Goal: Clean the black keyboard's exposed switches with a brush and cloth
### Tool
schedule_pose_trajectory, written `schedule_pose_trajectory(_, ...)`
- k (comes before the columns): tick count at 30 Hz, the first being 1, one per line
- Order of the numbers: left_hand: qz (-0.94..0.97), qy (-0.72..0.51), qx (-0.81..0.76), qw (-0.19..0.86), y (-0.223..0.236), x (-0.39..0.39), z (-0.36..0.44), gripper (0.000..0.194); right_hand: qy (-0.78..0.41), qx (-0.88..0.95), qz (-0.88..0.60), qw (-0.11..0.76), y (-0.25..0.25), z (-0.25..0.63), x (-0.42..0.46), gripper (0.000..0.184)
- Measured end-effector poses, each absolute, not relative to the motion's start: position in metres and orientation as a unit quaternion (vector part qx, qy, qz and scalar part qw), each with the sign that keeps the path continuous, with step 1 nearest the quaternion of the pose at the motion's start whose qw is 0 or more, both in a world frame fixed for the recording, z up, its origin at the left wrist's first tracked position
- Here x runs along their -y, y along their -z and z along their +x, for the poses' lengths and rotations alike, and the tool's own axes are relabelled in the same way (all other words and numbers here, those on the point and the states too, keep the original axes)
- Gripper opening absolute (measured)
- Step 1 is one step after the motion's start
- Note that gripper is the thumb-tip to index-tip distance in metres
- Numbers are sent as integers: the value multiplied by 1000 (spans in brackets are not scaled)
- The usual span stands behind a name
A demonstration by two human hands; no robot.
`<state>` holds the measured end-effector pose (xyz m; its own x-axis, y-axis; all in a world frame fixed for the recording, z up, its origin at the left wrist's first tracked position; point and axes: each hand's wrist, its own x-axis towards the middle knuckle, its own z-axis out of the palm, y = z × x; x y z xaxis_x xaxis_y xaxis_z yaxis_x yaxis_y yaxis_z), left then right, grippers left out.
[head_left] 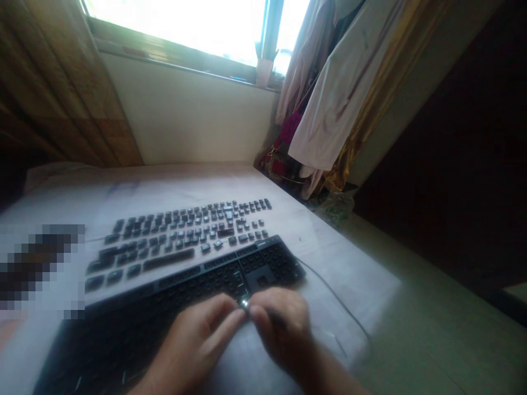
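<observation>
My left hand (206, 329) is closed in a pinch, its thumb and forefinger meeting at a small shiny piece (245, 303). My right hand (284, 323) is also closed, with its fingertips at that same glinting piece. Something dark (278, 318) shows within the right hand's curled fingers, but blur hides its kind. Both hands are over the near edge of a black keyboard (164, 288) whose keycaps are off. Thin metal wires show on its bare frame. Behind it, loose black keycaps (181, 214) lie in keyboard order, with the long spacebar (168, 259) in the front row.
All this rests on a bed or table covered in pale cloth (349, 274). A thin cable (337, 299) runs from the keyboard over the right edge. Hanging clothes (329, 109) and a window (177, 27) are beyond. A pixelated patch covers the left side.
</observation>
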<state>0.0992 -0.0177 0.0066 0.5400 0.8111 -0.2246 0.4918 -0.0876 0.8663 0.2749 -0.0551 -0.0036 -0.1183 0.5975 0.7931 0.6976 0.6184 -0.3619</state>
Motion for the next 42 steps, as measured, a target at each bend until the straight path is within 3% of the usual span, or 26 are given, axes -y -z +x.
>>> schedule_pose_trajectory(3, 695, -158, -459, 529, -3, 13, 98, 55, 40, 750, -429, 502, 6, 270, 52, 42)
schedule_pose_trajectory(8, 690, -163, -471, 525, 4, 9, 92, 57, 23, 745, -461, 481, 15, 281, 43, 28)
schedule_pose_trajectory(16, 650, -161, -447, 594, 5, 7, 92, 56, -162, 716, -439, 518, 2, 298, 45, 17)
schedule_pose_trajectory(26, 673, -167, -428, 580, 6, 8, 93, 58, -160, 794, -358, 464, -2, 300, 39, 6)
schedule_pose_trajectory(30, 744, -221, -437, 454, 15, 4, 86, 47, -159, 756, -457, 441, -10, 339, 12, 5)
schedule_pose_trajectory(34, 859, -280, -397, 164, 27, -4, 73, 29, -126, 692, -563, 434, -14, 396, -43, 3)
schedule_pose_trajectory(36, 893, -272, -359, 9, 36, -7, 68, 44, -129, 678, -597, 410, -10, 414, -67, 3)
schedule_pose_trajectory(38, 904, -233, -350, -78, 45, -10, 65, 70, -138, 671, -620, 383, -3, 421, -82, 6)
schedule_pose_trajectory(42, 905, -124, -404, -60, 60, -11, 61, 101, -168, 663, -654, 323, 12, 420, -90, 13)
